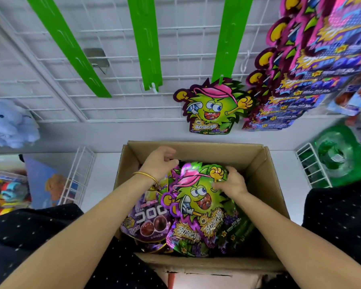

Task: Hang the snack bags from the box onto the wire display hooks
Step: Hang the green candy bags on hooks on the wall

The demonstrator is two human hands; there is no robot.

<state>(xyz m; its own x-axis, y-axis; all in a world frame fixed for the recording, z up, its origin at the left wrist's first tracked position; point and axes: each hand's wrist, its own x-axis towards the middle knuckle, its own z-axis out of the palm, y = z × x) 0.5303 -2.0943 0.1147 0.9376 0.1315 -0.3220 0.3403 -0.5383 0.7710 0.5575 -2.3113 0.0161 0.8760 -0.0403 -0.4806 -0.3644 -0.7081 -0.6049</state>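
Bright, even indoor light, soft shadows, strong wide-angle bending and blur toward edges.

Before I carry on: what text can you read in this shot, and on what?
"コロロ": on the purple grape bag in the box.
Yellow lettering on the boxed monster bag and the hung monster bag: too blurred to read.
Small print on the stacked bags at right: unreadable.

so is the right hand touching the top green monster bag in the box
Touching: head view shows the right hand gripping the green monster bag at its upper right edge.
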